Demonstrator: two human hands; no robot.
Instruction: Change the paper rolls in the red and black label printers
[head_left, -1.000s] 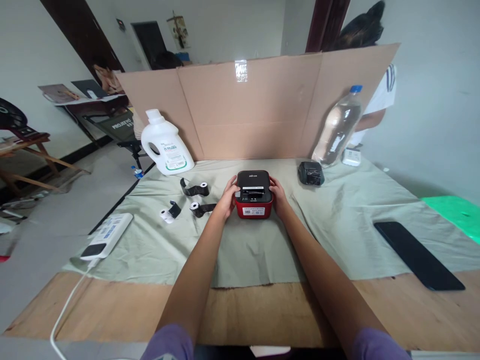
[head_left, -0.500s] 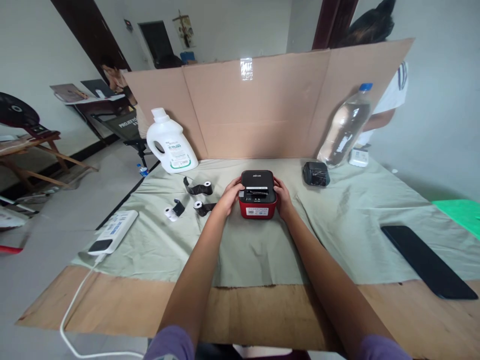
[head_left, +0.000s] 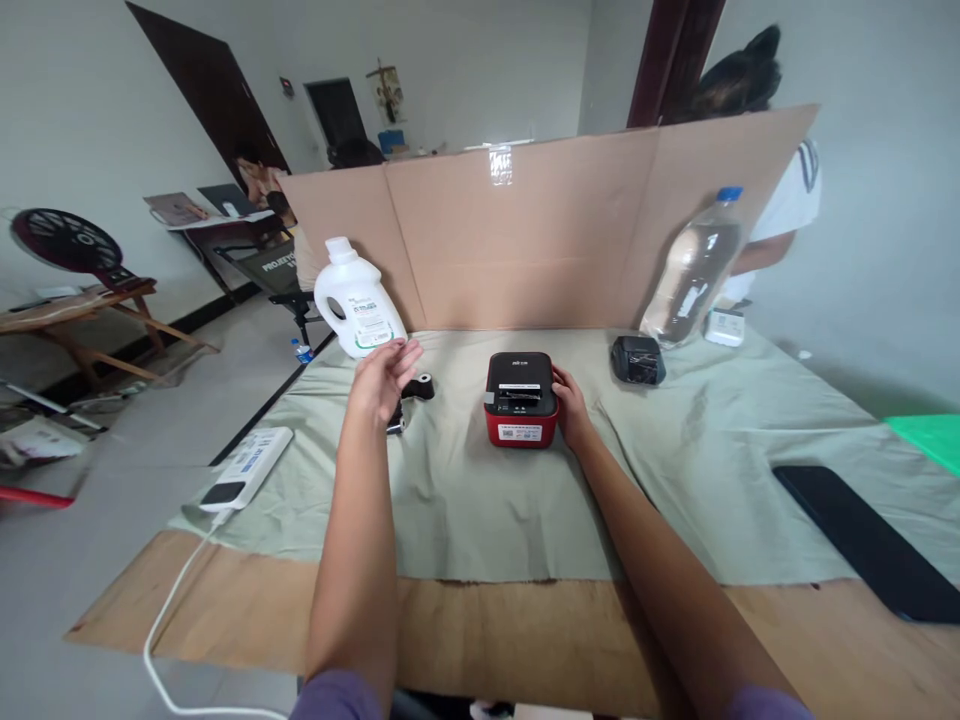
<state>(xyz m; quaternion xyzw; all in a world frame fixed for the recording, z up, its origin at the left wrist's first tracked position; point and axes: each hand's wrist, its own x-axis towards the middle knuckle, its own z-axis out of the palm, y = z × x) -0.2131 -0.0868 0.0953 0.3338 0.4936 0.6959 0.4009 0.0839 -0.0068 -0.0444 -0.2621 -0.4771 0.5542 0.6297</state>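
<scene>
L hand (head_left: 381,382), open & apparently empty, is the nearer to the black rolls (head_left: 422,389), showing just R of it; R hand (head_left: 573,412), loosely open, touches printer's (head_left: 521,402) R side.

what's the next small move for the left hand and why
Probably lower the left hand to the black roll just to its right: the hand looks open and empty, raised near the roll, which lies on the cloth. The right hand rests against the side of the red-and-black box, so it could steady that meanwhile.
</scene>
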